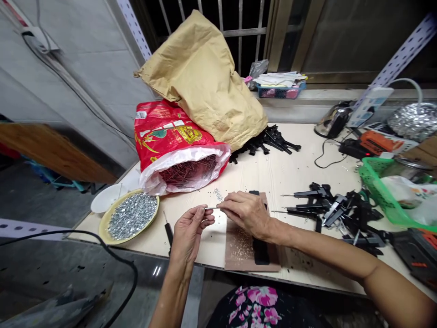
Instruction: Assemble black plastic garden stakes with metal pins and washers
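Slim metal rod (211, 208), a single one, spans the short gap between two hands in the head view, held above the pale table (273, 175). The left hand (189, 228) pinches one end between thumb and fingers; the right hand (248, 214) grips the other end in its bunched fingers. One brown board (239, 255) lies partly beneath the right hand, bearing one long black block (261, 253). Around them are one red bag (164, 123), one paper sack (208, 77) and one yellow dish (104, 229) of small silvery pieces (133, 216) (far too many to count). Both rod ends disappear under fingers, and the right hand covers part of the black block. Rightward, black parts (351, 218) overlap in a heap, their number unclear. What shows of the rod is straight and pale grey, too small for surface detail.
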Demonstrator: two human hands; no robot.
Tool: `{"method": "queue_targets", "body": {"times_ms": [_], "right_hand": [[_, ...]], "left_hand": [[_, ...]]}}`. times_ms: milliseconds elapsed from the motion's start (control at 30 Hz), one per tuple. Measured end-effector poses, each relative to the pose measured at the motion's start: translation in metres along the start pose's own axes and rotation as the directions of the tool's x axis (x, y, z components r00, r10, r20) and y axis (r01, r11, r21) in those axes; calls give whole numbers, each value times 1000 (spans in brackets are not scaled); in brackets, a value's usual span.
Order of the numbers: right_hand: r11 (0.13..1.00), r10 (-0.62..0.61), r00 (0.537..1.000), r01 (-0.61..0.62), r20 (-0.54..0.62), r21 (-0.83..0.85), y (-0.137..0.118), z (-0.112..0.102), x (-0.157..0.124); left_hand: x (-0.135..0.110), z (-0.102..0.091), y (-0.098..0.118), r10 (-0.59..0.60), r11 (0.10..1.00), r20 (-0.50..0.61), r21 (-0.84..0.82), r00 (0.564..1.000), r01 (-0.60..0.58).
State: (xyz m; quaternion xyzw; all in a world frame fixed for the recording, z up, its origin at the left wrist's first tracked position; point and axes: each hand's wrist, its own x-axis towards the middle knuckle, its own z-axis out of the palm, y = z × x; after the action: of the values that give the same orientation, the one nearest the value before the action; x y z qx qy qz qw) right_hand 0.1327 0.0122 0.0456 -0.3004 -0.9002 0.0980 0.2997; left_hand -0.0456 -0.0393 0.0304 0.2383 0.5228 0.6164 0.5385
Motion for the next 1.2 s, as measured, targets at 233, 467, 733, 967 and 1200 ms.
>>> {"method": "queue_targets", "body": {"times_ms": [233, 467, 733, 967, 1200], "right_hand": [[963, -8, 999, -4, -42, -269, 11, -12, -12], [914, -78, 993, 36, -89, -403, 20, -17, -19], [925, -61, 996, 31, -70, -378, 31, -20, -29], [975, 124, 991, -131, -50, -178, 36, -17, -32], [973, 102, 992, -115, -72, -201, 39, -13, -36]], "left_hand": [[4, 20, -8, 38, 990, 27, 137, 999, -42], [6, 34, -13, 80, 970, 34, 225, 996, -86], [11, 44, -20, 91, 963, 88, 244, 992, -110], [11, 44, -21, 119, 916, 113, 370, 986, -153], [13, 44, -27, 61, 931, 116, 350, 991, -98]]}}
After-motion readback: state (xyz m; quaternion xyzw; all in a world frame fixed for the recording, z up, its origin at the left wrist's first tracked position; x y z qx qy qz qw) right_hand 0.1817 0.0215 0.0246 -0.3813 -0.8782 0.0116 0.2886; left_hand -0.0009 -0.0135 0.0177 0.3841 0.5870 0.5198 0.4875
